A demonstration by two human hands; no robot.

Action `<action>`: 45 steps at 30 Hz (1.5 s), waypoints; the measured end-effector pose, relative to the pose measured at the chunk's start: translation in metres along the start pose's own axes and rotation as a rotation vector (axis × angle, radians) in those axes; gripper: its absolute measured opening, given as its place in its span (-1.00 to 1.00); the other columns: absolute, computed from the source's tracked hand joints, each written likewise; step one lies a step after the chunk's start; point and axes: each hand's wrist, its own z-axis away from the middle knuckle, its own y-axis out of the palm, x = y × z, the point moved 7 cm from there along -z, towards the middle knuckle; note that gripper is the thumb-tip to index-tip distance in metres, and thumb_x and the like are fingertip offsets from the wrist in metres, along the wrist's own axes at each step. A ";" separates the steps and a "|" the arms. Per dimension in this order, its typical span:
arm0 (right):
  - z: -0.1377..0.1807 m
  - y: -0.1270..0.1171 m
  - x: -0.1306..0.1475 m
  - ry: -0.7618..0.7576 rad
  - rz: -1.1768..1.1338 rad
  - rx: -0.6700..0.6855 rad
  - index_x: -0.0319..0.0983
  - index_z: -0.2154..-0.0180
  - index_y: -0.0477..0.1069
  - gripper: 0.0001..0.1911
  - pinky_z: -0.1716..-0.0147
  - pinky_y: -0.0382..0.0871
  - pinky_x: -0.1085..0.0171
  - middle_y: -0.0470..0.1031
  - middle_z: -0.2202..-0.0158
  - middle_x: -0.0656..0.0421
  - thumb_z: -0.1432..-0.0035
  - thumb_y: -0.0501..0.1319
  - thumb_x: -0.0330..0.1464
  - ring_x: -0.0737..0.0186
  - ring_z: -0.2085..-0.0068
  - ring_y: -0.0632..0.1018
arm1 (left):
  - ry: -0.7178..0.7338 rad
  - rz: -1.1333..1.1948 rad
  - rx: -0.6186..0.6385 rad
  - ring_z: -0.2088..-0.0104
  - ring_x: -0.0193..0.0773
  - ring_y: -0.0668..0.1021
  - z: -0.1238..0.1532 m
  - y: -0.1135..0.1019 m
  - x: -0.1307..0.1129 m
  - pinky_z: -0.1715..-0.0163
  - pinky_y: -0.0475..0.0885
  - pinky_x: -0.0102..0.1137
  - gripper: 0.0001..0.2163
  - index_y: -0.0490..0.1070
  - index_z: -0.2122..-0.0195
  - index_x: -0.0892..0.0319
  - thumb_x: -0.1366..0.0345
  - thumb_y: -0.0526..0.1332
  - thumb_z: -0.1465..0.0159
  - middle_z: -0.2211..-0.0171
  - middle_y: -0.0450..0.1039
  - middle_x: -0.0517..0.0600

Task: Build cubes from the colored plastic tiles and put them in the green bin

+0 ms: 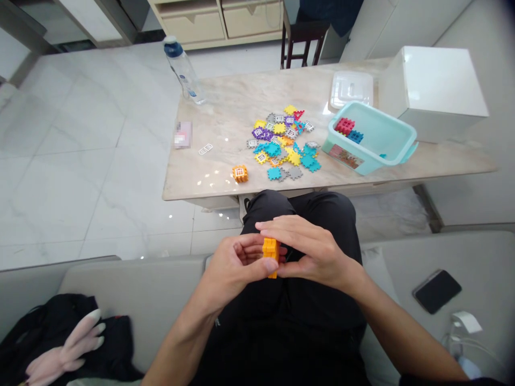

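Note:
Over my lap, both hands hold a small piece made of orange interlocking building tiles point(270, 251). My left hand point(241, 258) grips it from the left, its thumb across the lower front. From the other side my right hand point(308, 247) closes on it, fingers laid over the top and thumb low on the right. The far side of the orange piece is hidden by my fingers. On the table ahead stands an orange cube point(240, 173) with a white window insert. To its right spreads a pile of loose interlocking tiles point(295, 156) in several colours.
A mint-green bin point(396, 128) with a few blocks stands right of the pile on the marble table point(229, 96). Behind it are a clear lid point(352, 88) and a white box point(440, 80). A water bottle point(187, 75) stands at the left corner. A phone point(437, 291) lies on the sofa.

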 end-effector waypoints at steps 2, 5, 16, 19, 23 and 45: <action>0.000 -0.001 -0.005 0.002 0.000 -0.005 -0.09 -0.52 0.28 -0.16 -0.31 0.58 -0.02 0.64 -0.28 -0.04 -0.33 0.51 -0.37 -0.05 -0.24 0.69 | -0.002 0.010 0.005 0.18 -0.04 0.79 -0.006 -0.001 0.000 0.14 0.68 -0.32 -0.51 0.73 0.13 0.20 -0.08 0.64 -0.09 0.17 0.78 0.15; -0.001 -0.002 -0.011 0.015 -0.003 -0.005 -0.11 -0.51 0.30 -0.18 -0.29 0.60 -0.02 0.65 -0.26 -0.05 -0.33 0.50 -0.39 -0.05 -0.23 0.69 | -0.015 0.029 0.014 0.19 -0.07 0.79 -0.013 -0.002 0.002 0.15 0.67 -0.36 -0.52 0.73 0.11 0.19 -0.06 0.64 -0.10 0.18 0.78 0.12; -0.010 -0.002 -0.005 0.080 -0.022 0.004 -0.08 -0.52 0.27 -0.07 -0.26 0.61 -0.02 0.61 -0.31 -0.06 -0.25 0.58 -0.29 -0.10 -0.27 0.66 | -0.006 0.101 0.003 0.11 0.08 0.81 -0.007 -0.008 0.004 0.16 0.72 -0.27 -0.44 0.71 0.03 0.22 -0.07 0.65 -0.08 0.14 0.78 0.16; -0.014 0.000 0.005 0.018 0.029 -0.028 -0.12 -0.46 0.35 -0.21 -0.17 0.66 -0.02 0.68 -0.19 -0.06 -0.28 0.52 -0.41 -0.06 -0.17 0.71 | 0.015 0.086 0.014 0.06 0.12 0.80 -0.001 -0.008 0.003 0.11 0.72 -0.24 -0.45 0.72 0.06 0.22 -0.09 0.64 -0.08 0.11 0.78 0.17; -0.018 0.006 0.015 -0.063 0.088 -0.028 -0.21 -0.42 0.38 -0.27 -0.07 0.70 0.00 0.70 -0.12 -0.11 -0.30 0.51 -0.40 -0.06 -0.08 0.74 | 0.044 0.057 0.044 0.06 0.11 0.80 0.004 -0.011 0.002 0.09 0.73 -0.25 -0.45 0.74 0.06 0.22 -0.11 0.62 -0.11 0.10 0.78 0.18; -0.036 0.022 0.007 0.068 0.375 0.025 -0.12 -0.55 0.18 -0.16 -0.35 0.55 -0.14 0.50 -0.39 -0.11 -0.40 0.45 -0.33 -0.15 -0.38 0.55 | 0.688 -0.682 -0.731 0.43 -0.36 0.69 0.052 -0.047 -0.030 0.29 0.58 -0.51 -0.92 0.70 0.22 0.16 0.29 0.44 -0.40 0.33 0.74 -0.11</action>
